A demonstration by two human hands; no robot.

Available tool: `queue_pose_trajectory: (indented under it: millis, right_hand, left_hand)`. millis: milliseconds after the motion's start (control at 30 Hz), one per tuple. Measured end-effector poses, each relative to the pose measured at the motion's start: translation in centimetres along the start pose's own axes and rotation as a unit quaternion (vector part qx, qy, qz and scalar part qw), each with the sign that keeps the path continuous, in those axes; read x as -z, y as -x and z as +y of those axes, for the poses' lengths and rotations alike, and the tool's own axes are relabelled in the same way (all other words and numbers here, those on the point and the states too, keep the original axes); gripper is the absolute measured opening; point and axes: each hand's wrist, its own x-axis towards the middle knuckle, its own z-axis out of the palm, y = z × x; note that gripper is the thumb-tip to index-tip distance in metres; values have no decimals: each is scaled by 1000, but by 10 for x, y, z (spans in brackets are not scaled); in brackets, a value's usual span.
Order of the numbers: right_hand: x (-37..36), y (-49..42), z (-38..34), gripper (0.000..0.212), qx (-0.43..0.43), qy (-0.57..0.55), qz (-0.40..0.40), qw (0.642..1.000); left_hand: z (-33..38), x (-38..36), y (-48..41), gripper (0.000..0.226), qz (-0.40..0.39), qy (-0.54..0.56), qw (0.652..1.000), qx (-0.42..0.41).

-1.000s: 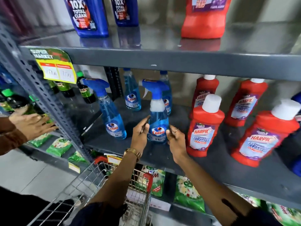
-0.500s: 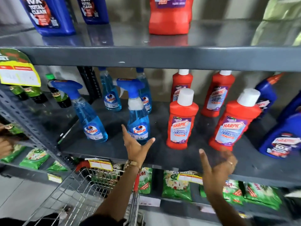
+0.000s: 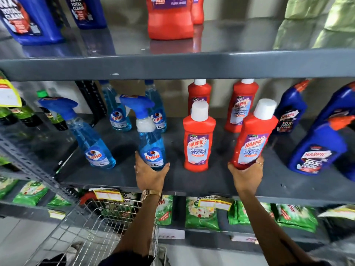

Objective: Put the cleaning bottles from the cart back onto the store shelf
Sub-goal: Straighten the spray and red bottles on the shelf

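Grey metal shelving (image 3: 172, 65), pale wall behind, light tiled floor (image 3: 23, 237)

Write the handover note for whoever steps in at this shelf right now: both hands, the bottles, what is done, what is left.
Left hand: cupped around the base of the front Colin spray bottle, which stands on the middle shelf.
Right hand: gripping the base of a red Harpic bottle, tilted right at the shelf front.
Done: the middle shelf holds three more Colin bottles, three more red Harpic bottles and blue Harpic bottles at the right.
Left: straighten the two held bottles and let go. The cart below shows no bottles in its visible part; check the rest.
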Motion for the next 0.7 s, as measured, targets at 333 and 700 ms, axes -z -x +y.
queue_pose_trajectory:
  millis: [333,700]
  right_hand:
    - [5,6,3,74,-7,7,-21,1000]
    - [9,3,3,78,-15,23,-33,999]
  left_hand:
    - [0,-2,3,118,12,-17,1000,-8]
    - [3,-3,2,119,-1,-41,999,-8]
